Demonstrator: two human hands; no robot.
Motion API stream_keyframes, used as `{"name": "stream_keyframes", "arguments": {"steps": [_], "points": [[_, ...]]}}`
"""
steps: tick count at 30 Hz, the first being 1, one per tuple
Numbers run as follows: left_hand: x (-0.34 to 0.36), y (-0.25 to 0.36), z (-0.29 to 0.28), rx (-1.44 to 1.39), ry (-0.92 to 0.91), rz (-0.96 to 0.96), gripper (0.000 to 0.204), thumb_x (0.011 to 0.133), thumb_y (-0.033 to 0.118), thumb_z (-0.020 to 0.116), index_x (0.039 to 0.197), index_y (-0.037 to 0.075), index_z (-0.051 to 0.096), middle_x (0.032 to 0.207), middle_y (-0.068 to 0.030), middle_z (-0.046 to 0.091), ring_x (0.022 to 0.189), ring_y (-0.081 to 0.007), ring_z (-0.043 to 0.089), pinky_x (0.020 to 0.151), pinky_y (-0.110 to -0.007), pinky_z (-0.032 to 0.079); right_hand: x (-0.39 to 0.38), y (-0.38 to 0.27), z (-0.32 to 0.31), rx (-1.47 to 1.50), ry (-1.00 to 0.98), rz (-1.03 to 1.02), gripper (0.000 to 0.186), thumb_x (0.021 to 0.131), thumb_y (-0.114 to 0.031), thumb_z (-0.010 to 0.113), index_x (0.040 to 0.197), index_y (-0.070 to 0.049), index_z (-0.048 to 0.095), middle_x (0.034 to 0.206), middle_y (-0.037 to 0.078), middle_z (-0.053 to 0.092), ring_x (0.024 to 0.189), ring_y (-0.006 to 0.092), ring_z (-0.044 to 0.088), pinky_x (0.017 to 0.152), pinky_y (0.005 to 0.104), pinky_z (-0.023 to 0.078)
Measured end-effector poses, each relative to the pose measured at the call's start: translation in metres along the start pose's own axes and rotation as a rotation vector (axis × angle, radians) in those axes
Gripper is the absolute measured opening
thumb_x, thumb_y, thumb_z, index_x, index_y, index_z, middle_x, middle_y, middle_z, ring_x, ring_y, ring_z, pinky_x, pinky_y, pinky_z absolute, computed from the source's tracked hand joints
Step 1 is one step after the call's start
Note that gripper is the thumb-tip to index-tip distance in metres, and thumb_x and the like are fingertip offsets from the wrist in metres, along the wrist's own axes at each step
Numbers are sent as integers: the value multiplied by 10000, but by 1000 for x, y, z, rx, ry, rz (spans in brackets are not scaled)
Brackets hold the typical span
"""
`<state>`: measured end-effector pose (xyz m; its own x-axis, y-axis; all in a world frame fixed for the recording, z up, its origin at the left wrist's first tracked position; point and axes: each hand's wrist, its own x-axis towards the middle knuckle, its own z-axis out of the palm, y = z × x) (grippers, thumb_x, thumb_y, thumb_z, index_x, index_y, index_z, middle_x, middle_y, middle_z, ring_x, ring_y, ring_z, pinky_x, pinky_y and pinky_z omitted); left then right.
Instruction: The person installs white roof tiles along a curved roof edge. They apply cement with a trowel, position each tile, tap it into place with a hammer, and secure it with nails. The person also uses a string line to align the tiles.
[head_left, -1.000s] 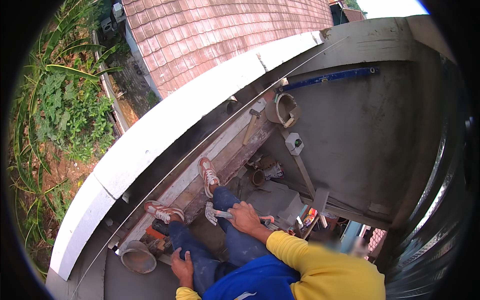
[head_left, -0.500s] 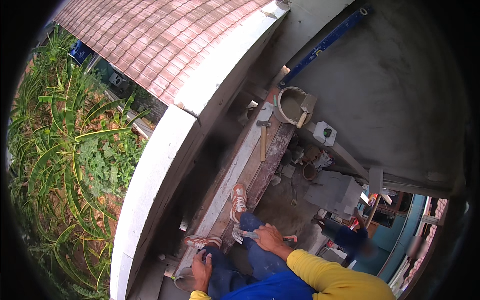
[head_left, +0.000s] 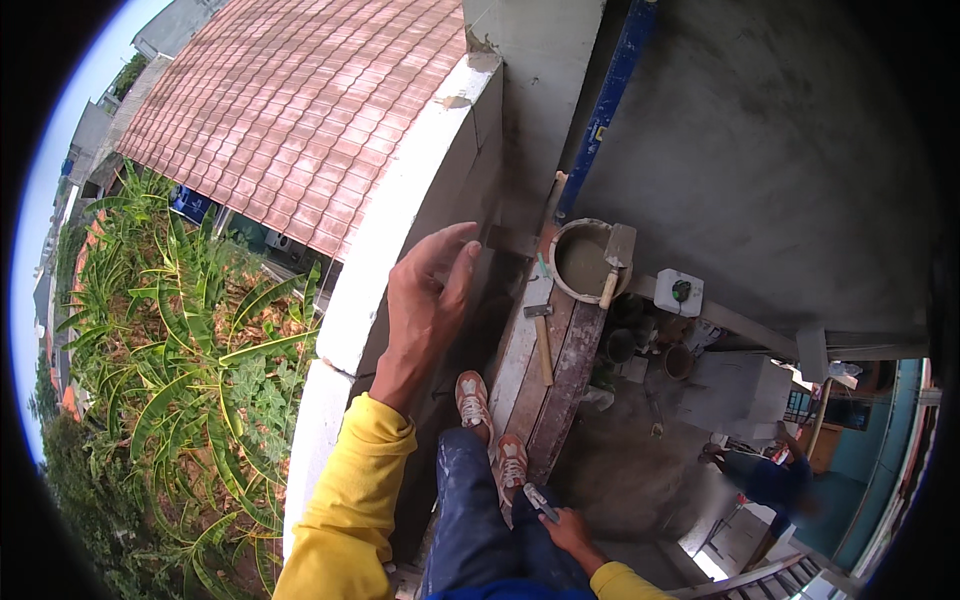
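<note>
Well, my half-open left grip [head_left: 424, 305] is empty, left of the round grey bucket [head_left: 572, 291]; nearer, my right grip [head_left: 572, 535] clasps a grey metal-headed hammer [head_left: 538, 499], likely head-heavy, best handle-held.

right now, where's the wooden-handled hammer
In the head view, the wooden-handled hammer lies just right of centre on the planks, between the round bucket and the shoes.

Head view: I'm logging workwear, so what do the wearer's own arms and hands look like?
The left sleeve is long, plain yellow and creased, its cuff bunched near the wrist. The right sleeve, largely cut off by the lower edge, is yellow too. The left hand and right hand are gloveless.
</note>
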<state>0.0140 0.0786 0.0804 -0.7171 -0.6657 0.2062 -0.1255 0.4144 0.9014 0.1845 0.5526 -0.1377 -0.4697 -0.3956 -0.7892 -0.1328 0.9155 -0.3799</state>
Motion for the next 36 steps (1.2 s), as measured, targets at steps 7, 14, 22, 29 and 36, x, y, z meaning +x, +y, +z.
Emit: {"name": "stream_keyframes", "arguments": {"steps": [7,14,22,29,36], "points": [[253,26,29,42,161,-6,312,1034,271,686,1184,22,796,1055,-115,820,958,-192,767,901,-326,570,40,-14,-22,123,104,43,521,977,-526,685,1009,-10,747,1008,254,746,992,477,703,866,540,542],[449,-19,74,224,95,-15,430,1043,336,651,1294,3,754,1174,-233,781,1062,-305,754,980,-397,551,59,-38,-51,280,73,332,556,976,-566,677,1012,-16,751,1016,260,751,1014,478,708,879,537,548],[577,-75,122,307,-168,109,510,1027,306,617,1336,-99,605,1175,-206,726,1093,-296,674,893,-431,542,80,-65,-88,277,161,481,568,963,-579,682,1052,-23,759,1015,269,753,995,491,708,886,560,546],[575,-52,123,748,-33,324,454,890,228,732,1165,-117,624,1077,-318,715,1008,-435,714,869,-519,563,100,-63,-110,255,165,569,556,968,-558,685,1042,-11,753,1046,270,751,1035,491,701,921,545,543],[569,-34,125,857,100,292,291,857,172,637,952,-92,714,980,-341,723,977,-485,718,862,-562,552,109,-80,-130,174,55,514,591,982,-574,649,1117,-7,747,1086,283,747,1069,515,689,952,562,538]]}}
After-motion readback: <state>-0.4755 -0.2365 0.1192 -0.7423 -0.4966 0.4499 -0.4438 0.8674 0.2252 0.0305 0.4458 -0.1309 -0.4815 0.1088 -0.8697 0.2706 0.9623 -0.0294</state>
